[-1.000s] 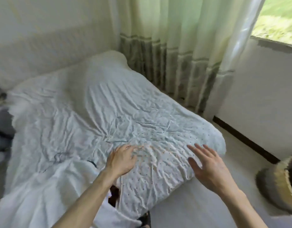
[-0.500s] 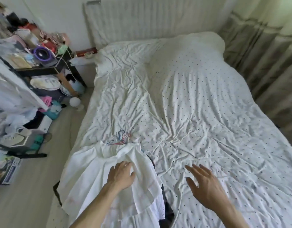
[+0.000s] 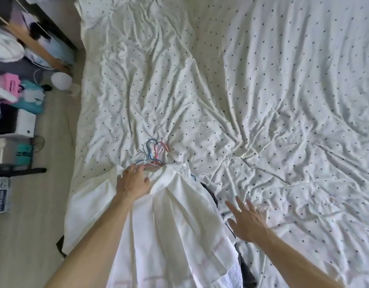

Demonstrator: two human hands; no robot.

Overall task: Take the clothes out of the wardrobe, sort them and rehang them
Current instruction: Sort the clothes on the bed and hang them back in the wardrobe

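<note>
One bed [image 3: 262, 100] carries one clothes pile at its near left edge: a white garment [image 3: 169, 225] over a dark garment [image 3: 247, 273], with tangled hangers [image 3: 154, 151] at the top. The left hand [image 3: 133, 181] grips the white garment; the right hand [image 3: 248, 221] hovers, fingers spread, holding nothing.

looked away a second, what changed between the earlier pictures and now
The left hand moved up the white garment to its top edge beside the coloured hangers; whether its fingers grip there is unclear. The view swung from the window side down over the dotted bed sheet. The right hand stays open, spread above it.
</note>
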